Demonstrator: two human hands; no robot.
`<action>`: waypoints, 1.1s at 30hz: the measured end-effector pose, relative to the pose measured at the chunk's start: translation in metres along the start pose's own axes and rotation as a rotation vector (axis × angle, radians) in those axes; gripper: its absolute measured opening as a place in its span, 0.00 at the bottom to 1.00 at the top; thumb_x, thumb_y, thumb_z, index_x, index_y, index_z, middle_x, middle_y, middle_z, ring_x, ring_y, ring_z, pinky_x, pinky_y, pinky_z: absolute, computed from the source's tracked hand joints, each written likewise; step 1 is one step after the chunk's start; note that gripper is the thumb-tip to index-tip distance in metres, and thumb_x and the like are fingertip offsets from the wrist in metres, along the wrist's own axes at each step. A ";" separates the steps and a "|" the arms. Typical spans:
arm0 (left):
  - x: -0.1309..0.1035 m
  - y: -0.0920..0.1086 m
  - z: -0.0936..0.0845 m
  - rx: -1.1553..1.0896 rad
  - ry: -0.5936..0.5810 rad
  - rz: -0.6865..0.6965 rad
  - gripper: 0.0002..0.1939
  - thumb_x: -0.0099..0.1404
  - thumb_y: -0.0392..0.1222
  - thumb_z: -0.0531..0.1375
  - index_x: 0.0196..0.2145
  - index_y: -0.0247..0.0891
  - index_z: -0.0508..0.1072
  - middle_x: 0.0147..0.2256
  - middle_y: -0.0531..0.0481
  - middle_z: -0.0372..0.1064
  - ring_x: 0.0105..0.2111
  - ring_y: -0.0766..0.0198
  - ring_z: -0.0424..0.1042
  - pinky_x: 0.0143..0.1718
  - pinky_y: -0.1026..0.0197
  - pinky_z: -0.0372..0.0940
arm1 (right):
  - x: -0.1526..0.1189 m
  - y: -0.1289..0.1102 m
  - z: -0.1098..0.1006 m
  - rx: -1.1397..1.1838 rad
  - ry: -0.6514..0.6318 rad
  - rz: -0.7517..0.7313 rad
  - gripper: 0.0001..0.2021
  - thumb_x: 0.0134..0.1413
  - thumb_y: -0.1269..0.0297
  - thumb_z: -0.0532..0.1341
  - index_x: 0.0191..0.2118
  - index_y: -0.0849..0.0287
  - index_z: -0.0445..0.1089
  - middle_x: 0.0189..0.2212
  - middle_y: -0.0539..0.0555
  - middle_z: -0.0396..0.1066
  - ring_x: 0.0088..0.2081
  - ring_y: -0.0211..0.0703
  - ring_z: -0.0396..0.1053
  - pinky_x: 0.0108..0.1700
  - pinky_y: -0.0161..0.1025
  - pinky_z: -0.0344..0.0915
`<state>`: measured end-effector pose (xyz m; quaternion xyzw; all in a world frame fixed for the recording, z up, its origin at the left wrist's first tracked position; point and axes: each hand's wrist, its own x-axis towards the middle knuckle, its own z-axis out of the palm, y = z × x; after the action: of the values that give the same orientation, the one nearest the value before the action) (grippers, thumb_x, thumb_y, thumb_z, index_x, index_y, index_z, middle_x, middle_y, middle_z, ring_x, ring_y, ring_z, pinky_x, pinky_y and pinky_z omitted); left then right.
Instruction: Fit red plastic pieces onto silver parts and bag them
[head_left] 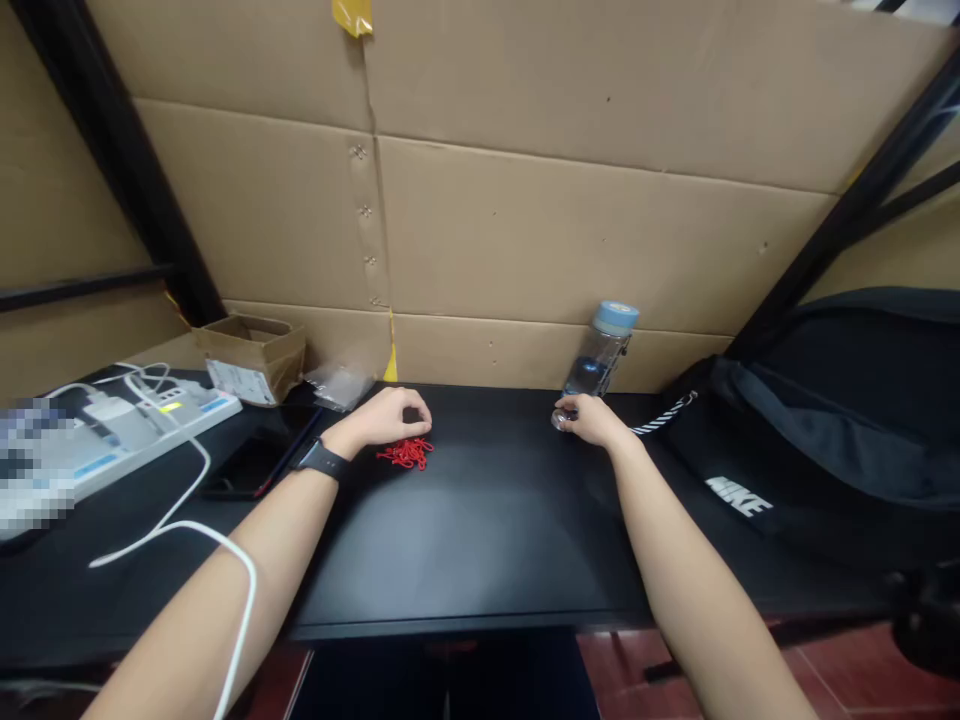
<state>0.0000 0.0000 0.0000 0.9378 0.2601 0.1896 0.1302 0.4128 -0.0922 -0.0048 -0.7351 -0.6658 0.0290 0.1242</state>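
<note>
Along tabletop's (pixel 480 540) back edge: cardboard box (pixel 274 365), plastic bags (pixel 339 385), water bottle (pixel 589 375) just behind right hand (pixel 594 420). Power strip (pixel 202 410) toward left end, black backpack (pixel 810 430) at right. White cable (pixel 251 585) crosses left forearm (pixel 281 530). Left hand (pixel 386 415) curled above red cords (pixel 407 455), near back edge; tips nearly meeting, cannot tell whether gripping any. Right arm stretched out, fingers pinching small clear piece (pixel 557 420).

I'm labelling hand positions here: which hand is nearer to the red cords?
Left. The left hand is right by the red cords, just above them in the picture; the right hand is well off to their right, near the base of the bottle.
</note>
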 end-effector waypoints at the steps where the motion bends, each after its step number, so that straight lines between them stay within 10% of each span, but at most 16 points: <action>1: 0.000 0.003 0.001 0.005 -0.003 0.021 0.10 0.63 0.48 0.62 0.35 0.42 0.81 0.38 0.51 0.78 0.39 0.61 0.75 0.45 0.62 0.64 | -0.001 -0.001 -0.001 -0.014 0.000 0.010 0.23 0.50 0.65 0.67 0.54 0.54 0.74 0.48 0.59 0.78 0.49 0.52 0.75 0.52 0.42 0.67; 10: 0.002 0.003 0.008 0.147 -0.041 0.000 0.08 0.54 0.51 0.69 0.30 0.48 0.82 0.40 0.53 0.77 0.41 0.58 0.75 0.44 0.61 0.62 | -0.014 -0.020 -0.012 -0.089 0.045 0.047 0.20 0.54 0.62 0.63 0.54 0.47 0.73 0.51 0.57 0.75 0.48 0.55 0.75 0.42 0.42 0.67; 19: 0.003 0.016 0.017 0.168 -0.106 -0.065 0.02 0.56 0.41 0.67 0.27 0.46 0.81 0.34 0.53 0.79 0.36 0.60 0.75 0.38 0.63 0.61 | -0.017 -0.071 0.006 0.231 0.203 -0.354 0.16 0.50 0.61 0.67 0.46 0.51 0.76 0.40 0.52 0.79 0.38 0.44 0.76 0.42 0.38 0.69; 26: 0.007 0.039 0.023 0.103 0.053 0.002 0.03 0.64 0.40 0.63 0.33 0.45 0.78 0.34 0.54 0.79 0.37 0.60 0.75 0.41 0.62 0.61 | -0.030 -0.112 0.025 0.595 0.171 -0.479 0.24 0.47 0.65 0.69 0.53 0.53 0.72 0.46 0.55 0.77 0.38 0.43 0.77 0.38 0.38 0.72; 33: 0.013 0.063 0.030 -0.241 0.282 -0.077 0.04 0.61 0.45 0.67 0.33 0.43 0.80 0.36 0.53 0.80 0.38 0.60 0.77 0.42 0.62 0.65 | -0.038 -0.133 0.039 1.234 -0.055 -0.279 0.26 0.45 0.62 0.72 0.53 0.55 0.72 0.51 0.59 0.72 0.42 0.46 0.78 0.46 0.45 0.74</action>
<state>0.0510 -0.0499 -0.0016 0.8689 0.2866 0.3438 0.2113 0.2709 -0.1133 -0.0178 -0.4335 -0.6191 0.4099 0.5107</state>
